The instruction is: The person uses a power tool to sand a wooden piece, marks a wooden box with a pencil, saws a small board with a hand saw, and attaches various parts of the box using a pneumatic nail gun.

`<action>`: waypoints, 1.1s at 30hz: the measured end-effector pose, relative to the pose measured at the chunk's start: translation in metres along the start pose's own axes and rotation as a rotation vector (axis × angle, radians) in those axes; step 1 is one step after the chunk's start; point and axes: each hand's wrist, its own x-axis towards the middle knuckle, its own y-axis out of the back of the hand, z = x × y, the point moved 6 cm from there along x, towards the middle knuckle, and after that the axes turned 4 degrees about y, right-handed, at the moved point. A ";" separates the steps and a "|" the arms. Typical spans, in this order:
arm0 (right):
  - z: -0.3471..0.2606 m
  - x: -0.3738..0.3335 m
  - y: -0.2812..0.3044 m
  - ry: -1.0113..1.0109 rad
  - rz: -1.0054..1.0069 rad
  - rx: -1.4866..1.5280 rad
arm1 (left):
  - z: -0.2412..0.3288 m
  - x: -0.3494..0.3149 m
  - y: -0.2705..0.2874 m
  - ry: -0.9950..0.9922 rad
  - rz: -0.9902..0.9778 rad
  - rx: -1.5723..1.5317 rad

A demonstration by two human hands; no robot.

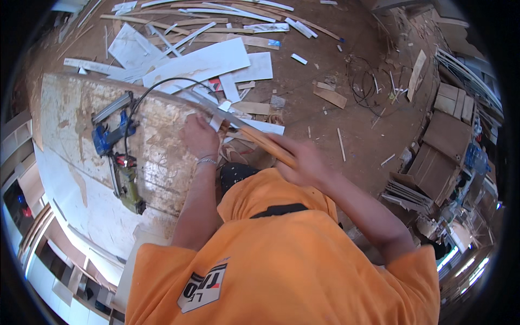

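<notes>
My right hand (304,162) is closed round the wooden handle of a long tool (262,142). A narrow grey metal part runs from that handle toward the far left, over the edge of a worn workbench (162,127). Its exact kind I cannot make out. My left hand (199,134) rests at the bench's right edge with its fingers curled, close to a small pale piece (216,123) beside the metal part. What the fingers grip is hidden. On the bench to the left lie a blue nail gun (103,140) and a green nail gun (129,190).
A black air hose (142,100) loops over the bench. White board offcuts (197,62) and wood strips (211,30) litter the floor beyond it. Flattened cardboard boxes (445,127) stack at the right, near a coil of dark cable (364,86).
</notes>
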 end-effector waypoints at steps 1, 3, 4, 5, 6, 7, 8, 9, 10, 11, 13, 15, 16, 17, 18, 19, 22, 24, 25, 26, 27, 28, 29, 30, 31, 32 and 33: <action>0.008 0.030 -0.015 0.033 0.009 0.009 | 0.002 0.005 0.004 0.004 0.022 -0.023; 0.008 0.072 -0.034 0.104 0.042 -0.105 | 0.002 0.002 0.009 0.022 0.071 -0.041; 0.010 0.060 -0.034 0.059 0.068 -0.096 | 0.000 -0.003 0.013 0.025 0.089 -0.044; 0.010 0.050 -0.027 0.026 0.107 -0.093 | 0.002 0.002 0.014 0.022 0.121 -0.057; 0.013 0.040 -0.016 0.006 0.141 -0.092 | 0.006 0.006 0.011 0.030 0.086 -0.057; 0.020 0.017 0.003 -0.049 0.151 0.012 | 0.006 0.006 0.010 0.057 0.048 -0.056; 0.034 -0.014 0.023 -0.101 0.157 0.123 | 0.004 0.005 0.011 0.084 0.013 -0.048; 0.056 -0.038 0.039 -0.083 0.203 0.093 | 0.004 0.004 0.013 0.080 0.020 -0.041; 0.068 -0.058 0.056 -0.136 0.267 0.050 | 0.007 0.005 0.013 0.068 0.028 -0.035; 0.082 -0.073 0.071 -0.199 0.274 -0.030 | 0.007 0.003 0.013 0.064 0.039 -0.033; 0.100 -0.083 0.086 -0.303 0.323 -0.121 | 0.010 0.004 0.012 0.050 0.069 -0.035; 0.115 -0.086 0.088 -0.390 0.370 -0.140 | 0.010 0.002 0.016 0.027 0.089 -0.047; 0.116 -0.082 0.090 -0.383 0.395 -0.127 | 0.010 0.000 0.015 0.047 0.068 -0.086; 0.111 -0.072 0.085 -0.378 0.418 -0.107 | 0.012 0.001 0.017 0.063 0.046 -0.119; 0.108 -0.061 0.079 -0.373 0.440 -0.081 | 0.011 0.003 0.018 0.078 0.024 -0.148; 0.106 -0.051 0.070 -0.329 0.446 -0.007 | 0.011 0.003 0.019 0.047 0.016 -0.191; 0.112 -0.029 0.045 -0.196 0.434 0.150 | 0.018 -0.001 0.024 -0.179 0.020 -0.236; 0.121 -0.020 0.031 -0.085 0.371 0.147 | 0.035 -0.015 0.036 -0.474 0.062 -0.161; 0.127 -0.019 0.030 -0.100 0.325 0.162 | 0.035 -0.017 0.034 -0.442 0.014 -0.156; 0.130 -0.019 0.034 -0.113 0.277 0.172 | 0.035 -0.019 0.031 -0.405 -0.031 -0.154; 0.128 -0.020 0.040 -0.115 0.244 0.177 | 0.036 -0.021 0.032 -0.378 -0.062 -0.160; 0.128 -0.024 0.042 -0.099 0.197 0.131 | 0.035 -0.030 0.033 -0.306 -0.088 -0.220; 0.125 -0.025 0.047 -0.075 0.162 0.083 | 0.037 -0.037 0.036 -0.139 -0.183 -0.400; 0.122 -0.027 0.051 -0.051 0.138 0.033 | 0.044 -0.049 0.044 0.018 -0.276 -0.585; 0.117 -0.031 0.052 -0.018 0.157 0.020 | 0.044 -0.060 0.051 0.175 -0.369 -0.771; 0.109 -0.037 0.051 0.021 0.168 0.000 | 0.030 -0.073 0.051 0.292 -0.473 -0.769; 0.104 -0.041 0.049 0.049 0.190 -0.014 | 0.027 -0.083 0.055 0.336 -0.483 -0.907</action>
